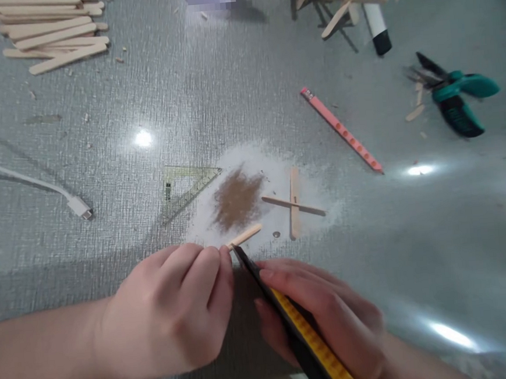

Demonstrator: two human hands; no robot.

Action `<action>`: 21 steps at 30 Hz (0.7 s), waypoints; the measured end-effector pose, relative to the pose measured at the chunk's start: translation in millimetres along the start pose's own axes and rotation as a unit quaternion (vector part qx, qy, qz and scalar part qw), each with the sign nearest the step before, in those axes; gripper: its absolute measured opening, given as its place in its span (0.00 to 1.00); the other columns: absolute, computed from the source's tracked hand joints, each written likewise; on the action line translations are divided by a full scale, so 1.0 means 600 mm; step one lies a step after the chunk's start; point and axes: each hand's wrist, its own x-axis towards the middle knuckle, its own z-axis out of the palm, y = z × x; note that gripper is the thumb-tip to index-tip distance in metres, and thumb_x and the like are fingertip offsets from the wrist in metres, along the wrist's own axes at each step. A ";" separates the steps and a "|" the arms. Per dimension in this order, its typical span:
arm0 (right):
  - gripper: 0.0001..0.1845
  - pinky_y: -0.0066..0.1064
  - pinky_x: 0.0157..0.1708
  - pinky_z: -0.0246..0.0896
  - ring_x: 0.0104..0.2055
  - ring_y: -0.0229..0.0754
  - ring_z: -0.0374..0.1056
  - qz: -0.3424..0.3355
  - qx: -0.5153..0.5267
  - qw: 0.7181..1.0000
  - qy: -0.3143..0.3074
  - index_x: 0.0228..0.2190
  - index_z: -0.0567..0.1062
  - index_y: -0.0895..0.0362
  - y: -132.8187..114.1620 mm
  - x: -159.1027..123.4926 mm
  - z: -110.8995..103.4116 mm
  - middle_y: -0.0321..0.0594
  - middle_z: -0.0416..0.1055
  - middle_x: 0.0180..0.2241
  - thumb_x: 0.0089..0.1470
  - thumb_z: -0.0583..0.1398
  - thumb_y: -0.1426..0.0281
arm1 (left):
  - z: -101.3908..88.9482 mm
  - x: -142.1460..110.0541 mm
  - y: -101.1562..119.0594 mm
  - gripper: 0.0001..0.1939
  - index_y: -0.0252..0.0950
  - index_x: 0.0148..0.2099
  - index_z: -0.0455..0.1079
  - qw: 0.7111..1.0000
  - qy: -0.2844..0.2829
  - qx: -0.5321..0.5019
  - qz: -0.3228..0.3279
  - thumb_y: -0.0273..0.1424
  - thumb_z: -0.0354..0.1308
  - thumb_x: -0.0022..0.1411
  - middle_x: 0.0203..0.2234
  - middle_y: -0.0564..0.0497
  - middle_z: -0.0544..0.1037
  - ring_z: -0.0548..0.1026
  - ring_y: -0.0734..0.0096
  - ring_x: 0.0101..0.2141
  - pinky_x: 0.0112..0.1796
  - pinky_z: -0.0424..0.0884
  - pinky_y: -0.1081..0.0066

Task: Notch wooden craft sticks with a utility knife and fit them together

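Observation:
My left hand is closed on one end of a wooden popsicle stick, whose other end sticks out to the right. In my right hand is a black and yellow utility knife. Its dark blade tip meets the stick right beside my left fingertips. Just beyond the stick lies a patch of brown dust ringed by white powder. Two crossed popsicle sticks rest on the powder to the right. A clear set square lies left of the dust.
Several popsicle sticks are piled at the far left. A white cable reaches in from the left. Toward the right lie a pink pencil, teal-handled pliers and a white marker beside a stick structure.

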 end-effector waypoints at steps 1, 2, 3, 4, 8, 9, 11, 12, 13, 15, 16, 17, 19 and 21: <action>0.09 0.30 0.40 0.82 0.38 0.42 0.80 -0.002 0.003 1.000 0.000 0.41 0.78 0.65 0.000 -0.001 0.000 0.41 0.82 0.34 0.56 0.62 0.82 | 0.000 0.000 0.000 0.10 0.23 0.39 0.76 1.000 0.002 0.011 0.003 0.17 0.53 0.67 0.24 0.44 0.78 0.79 0.60 0.29 0.22 0.75 0.66; 0.10 0.30 0.40 0.82 0.38 0.42 0.80 -0.002 0.005 1.000 0.001 0.41 0.78 0.66 0.000 -0.001 0.000 0.42 0.82 0.34 0.56 0.62 0.82 | 0.000 0.000 0.001 0.10 0.23 0.39 0.76 1.000 0.005 0.025 0.005 0.17 0.53 0.67 0.23 0.45 0.78 0.79 0.61 0.28 0.22 0.75 0.66; 0.10 0.31 0.40 0.82 0.39 0.43 0.80 -0.002 0.006 1.000 0.002 0.41 0.78 0.66 0.001 -0.002 0.000 0.42 0.82 0.34 0.56 0.62 0.83 | 0.001 0.000 0.001 0.10 0.23 0.40 0.76 0.999 0.009 0.036 0.006 0.18 0.53 0.67 0.23 0.45 0.78 0.79 0.62 0.28 0.23 0.75 0.66; 0.11 0.31 0.40 0.82 0.39 0.43 0.80 0.000 0.006 1.000 0.002 0.41 0.78 0.66 0.000 -0.002 0.000 0.42 0.82 0.35 0.55 0.62 0.83 | 0.001 0.000 0.001 0.10 0.23 0.40 0.76 0.999 0.009 0.042 0.007 0.18 0.53 0.68 0.24 0.45 0.78 0.79 0.63 0.28 0.23 0.76 0.66; 0.14 0.32 0.38 0.83 0.38 0.44 0.81 0.008 0.010 1.000 -0.001 0.43 0.78 0.64 -0.002 -0.003 0.002 0.42 0.82 0.35 0.54 0.62 0.83 | 0.004 -0.002 0.005 0.09 0.23 0.40 0.77 0.998 0.017 0.059 0.016 0.19 0.54 0.68 0.27 0.44 0.81 0.80 0.63 0.29 0.26 0.79 0.65; 0.14 0.32 0.37 0.83 0.38 0.44 0.81 0.011 0.012 1.000 0.000 0.43 0.78 0.64 -0.003 -0.003 0.003 0.42 0.82 0.35 0.54 0.61 0.83 | 0.005 -0.003 0.006 0.09 0.24 0.39 0.77 0.998 0.018 0.064 0.020 0.19 0.54 0.67 0.28 0.43 0.82 0.80 0.62 0.29 0.25 0.79 0.65; 0.14 0.32 0.38 0.82 0.38 0.44 0.81 0.015 0.018 1.000 0.009 0.42 0.79 0.64 -0.004 -0.002 0.006 0.42 0.82 0.34 0.55 0.61 0.84 | 0.006 -0.004 0.009 0.09 0.23 0.39 0.77 0.997 0.019 0.069 0.022 0.20 0.54 0.67 0.29 0.42 0.83 0.80 0.62 0.27 0.22 0.78 0.65; 0.13 0.31 0.39 0.82 0.38 0.43 0.81 0.013 0.019 1.000 0.013 0.42 0.79 0.65 -0.004 -0.002 0.007 0.42 0.82 0.34 0.55 0.61 0.85 | 0.006 -0.004 0.010 0.10 0.22 0.40 0.77 0.997 0.017 0.070 0.024 0.19 0.54 0.67 0.30 0.41 0.83 0.80 0.62 0.27 0.21 0.77 0.65; 0.12 0.30 0.40 0.82 0.39 0.43 0.81 0.009 0.018 1.000 0.017 0.41 0.79 0.66 -0.004 -0.002 0.008 0.42 0.82 0.34 0.54 0.61 0.85 | 0.006 -0.004 0.011 0.10 0.22 0.40 0.77 0.997 0.018 0.069 0.024 0.19 0.54 0.67 0.30 0.41 0.83 0.80 0.61 0.26 0.21 0.76 0.65; 0.12 0.28 0.41 0.81 0.39 0.43 0.81 0.000 0.015 1.000 0.024 0.39 0.79 0.67 -0.005 -0.002 0.010 0.42 0.81 0.33 0.54 0.60 0.87 | 0.007 -0.003 0.011 0.10 0.20 0.41 0.77 0.997 0.019 0.065 0.021 0.19 0.53 0.67 0.29 0.41 0.83 0.79 0.62 0.25 0.20 0.75 0.65; 0.11 0.28 0.41 0.81 0.38 0.42 0.80 -0.001 0.011 1.000 0.027 0.38 0.79 0.67 -0.005 -0.002 0.010 0.42 0.81 0.33 0.54 0.60 0.87 | 0.007 -0.002 0.009 0.11 0.19 0.42 0.76 0.998 0.019 0.063 0.021 0.19 0.52 0.67 0.29 0.41 0.82 0.79 0.62 0.25 0.19 0.74 0.65; 0.12 0.29 0.40 0.81 0.38 0.42 0.80 0.000 0.008 1.000 0.027 0.38 0.79 0.66 -0.006 -0.002 0.010 0.42 0.81 0.33 0.54 0.60 0.87 | 0.007 -0.001 0.008 0.11 0.19 0.42 0.76 0.998 0.019 0.060 0.020 0.19 0.52 0.67 0.28 0.41 0.82 0.78 0.62 0.24 0.19 0.73 0.65; 0.12 0.30 0.39 0.82 0.38 0.43 0.80 0.005 0.004 1.000 0.029 0.38 0.79 0.65 -0.007 -0.003 0.010 0.41 0.82 0.33 0.55 0.60 0.87 | 0.007 0.001 0.003 0.10 0.19 0.42 0.75 0.999 0.018 0.050 0.014 0.19 0.53 0.66 0.26 0.42 0.80 0.77 0.61 0.24 0.18 0.72 0.64; 0.13 0.31 0.38 0.82 0.38 0.44 0.81 0.008 0.003 1.000 0.030 0.40 0.79 0.65 -0.008 -0.003 0.009 0.41 0.82 0.34 0.55 0.60 0.87 | 0.007 0.002 -0.001 0.09 0.23 0.40 0.75 0.999 0.017 0.034 0.007 0.19 0.53 0.65 0.23 0.46 0.77 0.74 0.63 0.22 0.18 0.69 0.64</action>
